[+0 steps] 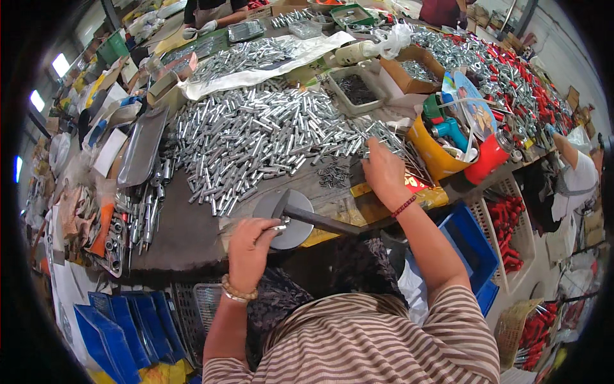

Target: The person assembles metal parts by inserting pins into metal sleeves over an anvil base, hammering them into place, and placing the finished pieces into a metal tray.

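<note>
My left hand [248, 251] pinches a small silver metal sleeve [279, 228] between thumb and fingertips, at the left part of a round grey metal plate [295, 235]. A hammer [320, 219] lies across this plate, its head on the disc and its dark handle stretching right. Over the right part of the bench, my right hand [385, 171] reaches forward to the edge of a heap of metal parts, thumb and index finger apart; its other fingers are partly hidden. Left of it lies a small pile of dark pins [334, 175].
A big heap of silver metal sleeves [256, 134] covers the bench middle. Metal trays [144, 146] stand left. A yellow container [438, 153] holds tools beside a red bottle [489, 157]. Blue bins [470, 249] sit below, right. Across the bench a person's gloved hands [208, 27] show.
</note>
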### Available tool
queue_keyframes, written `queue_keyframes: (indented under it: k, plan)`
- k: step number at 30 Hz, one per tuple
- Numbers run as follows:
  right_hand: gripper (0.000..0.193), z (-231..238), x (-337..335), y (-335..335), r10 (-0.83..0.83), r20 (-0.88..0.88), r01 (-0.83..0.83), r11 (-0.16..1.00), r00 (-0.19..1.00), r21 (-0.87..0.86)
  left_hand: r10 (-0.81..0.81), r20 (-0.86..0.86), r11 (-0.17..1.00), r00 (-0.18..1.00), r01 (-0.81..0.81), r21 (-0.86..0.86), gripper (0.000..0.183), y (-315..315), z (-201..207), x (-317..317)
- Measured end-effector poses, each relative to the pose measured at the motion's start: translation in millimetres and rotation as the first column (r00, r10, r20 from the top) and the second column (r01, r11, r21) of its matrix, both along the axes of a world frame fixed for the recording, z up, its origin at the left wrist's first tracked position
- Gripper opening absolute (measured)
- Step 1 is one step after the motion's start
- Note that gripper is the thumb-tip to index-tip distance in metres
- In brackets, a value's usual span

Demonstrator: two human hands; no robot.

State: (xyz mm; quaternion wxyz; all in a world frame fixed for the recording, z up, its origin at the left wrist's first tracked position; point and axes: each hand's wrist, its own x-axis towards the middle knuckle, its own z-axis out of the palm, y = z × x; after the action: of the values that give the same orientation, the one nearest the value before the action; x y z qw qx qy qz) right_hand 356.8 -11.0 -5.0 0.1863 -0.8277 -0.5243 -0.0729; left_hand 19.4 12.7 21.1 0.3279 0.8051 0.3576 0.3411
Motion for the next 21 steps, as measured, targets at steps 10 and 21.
queue_keyframes:
  k: [10,21]
  plan:
    - [0.027,12.4,10.4,-32.0,-0.043,-0.074,0.042,0.999,0.996,-0.019,0.067,-0.138,0.983,0.988,-0.042,0.177,0.011,-1.2,-14.7,-18.1]
    - [0.02,31.3,-121.4,-53.0,0.686,-0.207,-0.677,0.726,0.698,0.121,0.042,-0.167,0.989,0.985,-0.017,0.149,0.012,-0.5,-14.6,-20.1]
